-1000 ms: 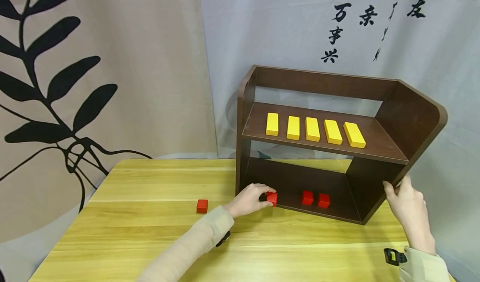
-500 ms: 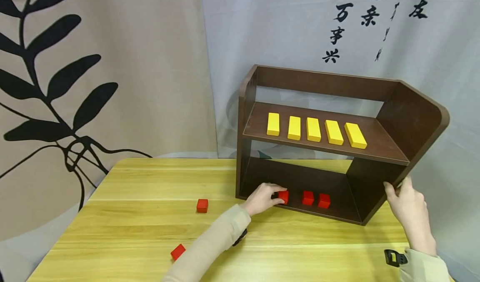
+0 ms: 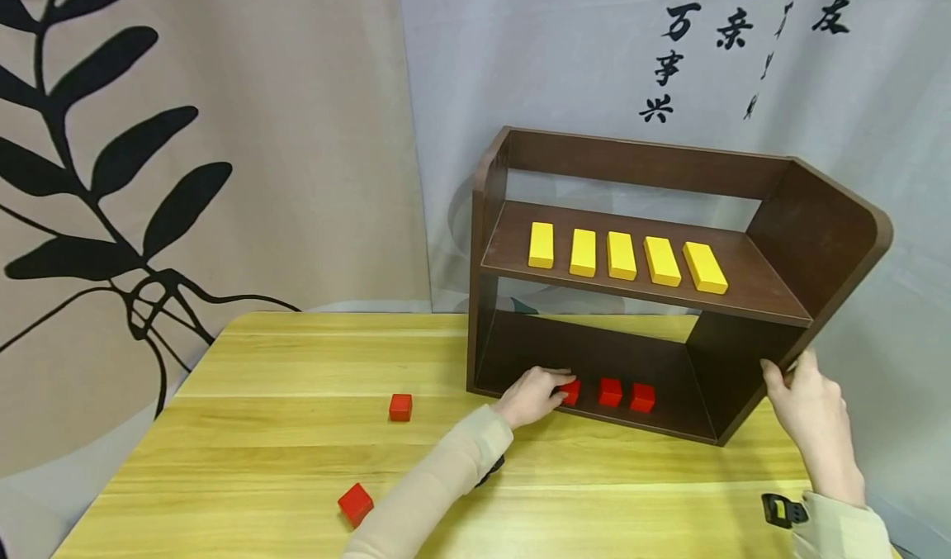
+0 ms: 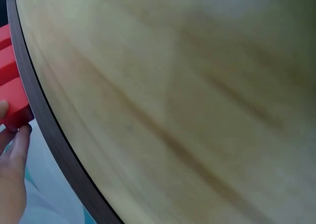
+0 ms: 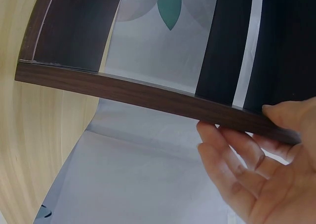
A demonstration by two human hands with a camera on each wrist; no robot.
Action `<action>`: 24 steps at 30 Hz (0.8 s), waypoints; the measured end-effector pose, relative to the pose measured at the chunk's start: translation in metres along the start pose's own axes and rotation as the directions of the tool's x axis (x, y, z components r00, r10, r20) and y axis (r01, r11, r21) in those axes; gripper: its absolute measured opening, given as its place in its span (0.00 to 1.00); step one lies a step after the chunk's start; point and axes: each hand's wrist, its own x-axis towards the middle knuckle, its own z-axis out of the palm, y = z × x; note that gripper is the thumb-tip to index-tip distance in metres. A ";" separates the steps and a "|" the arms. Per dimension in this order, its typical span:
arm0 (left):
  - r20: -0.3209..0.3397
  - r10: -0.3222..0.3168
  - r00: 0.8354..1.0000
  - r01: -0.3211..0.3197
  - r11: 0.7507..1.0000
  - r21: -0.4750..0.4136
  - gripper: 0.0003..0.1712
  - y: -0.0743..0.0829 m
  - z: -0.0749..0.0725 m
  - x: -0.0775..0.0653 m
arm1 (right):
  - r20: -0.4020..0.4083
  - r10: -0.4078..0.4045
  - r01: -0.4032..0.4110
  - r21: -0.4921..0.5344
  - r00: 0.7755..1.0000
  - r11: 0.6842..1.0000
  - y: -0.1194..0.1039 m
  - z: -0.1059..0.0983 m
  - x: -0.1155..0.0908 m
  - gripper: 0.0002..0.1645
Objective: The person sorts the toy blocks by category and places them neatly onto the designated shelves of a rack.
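Note:
My left hand [image 3: 531,395] reaches to the front of the brown shelf's lower board and pinches a red cube [image 3: 570,391] between thumb and fingers. Two more red cubes stand on that board to its right, the nearer one [image 3: 611,391] a short gap away and the other [image 3: 642,397] beyond. In the left wrist view, fingertips touch the held red cube [image 4: 16,101] at the left edge. With my right hand [image 3: 811,414] I grip the right side panel of the shelf [image 3: 773,311]; the right wrist view shows thumb and fingers [image 5: 247,147] on either side of its edge.
Several yellow blocks [image 3: 621,255] lie in a row on the upper board. On the wooden table [image 3: 297,361] sit two loose red cubes, one left of the shelf [image 3: 400,407] and one [image 3: 356,505] beside the left sleeve. A curtain [image 3: 312,130] hangs behind.
My left hand has moved right along the lower board with the red cube, closer to the other two. A loose cube on the table has come out from behind the sleeve. The right hand stays put.

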 end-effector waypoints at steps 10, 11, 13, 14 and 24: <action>0.104 0.120 0.987 -0.148 0.934 0.324 0.28 0.007 -0.009 -0.015 | 0.001 0.005 -0.005 0.000 1.000 1.000 0.001 0.001 0.001 0.26; 0.120 0.135 0.984 -0.171 0.912 0.373 0.28 0.007 -0.011 -0.017 | 0.003 0.005 -0.005 -0.001 1.000 1.000 0.000 0.001 0.001 0.26; 0.165 0.149 0.975 -0.208 0.872 0.443 0.29 0.009 -0.014 -0.021 | 0.007 0.006 -0.006 -0.002 1.000 1.000 0.000 0.000 0.001 0.26; 0.188 0.150 0.971 -0.224 0.852 0.473 0.30 0.010 -0.015 -0.023 | 0.009 0.007 -0.007 -0.002 1.000 1.000 0.000 0.000 0.001 0.26; 0.298 0.078 0.951 -0.231 0.821 0.522 0.36 0.018 -0.015 -0.033 | 0.010 0.003 -0.003 0.000 1.000 1.000 0.001 0.000 0.001 0.26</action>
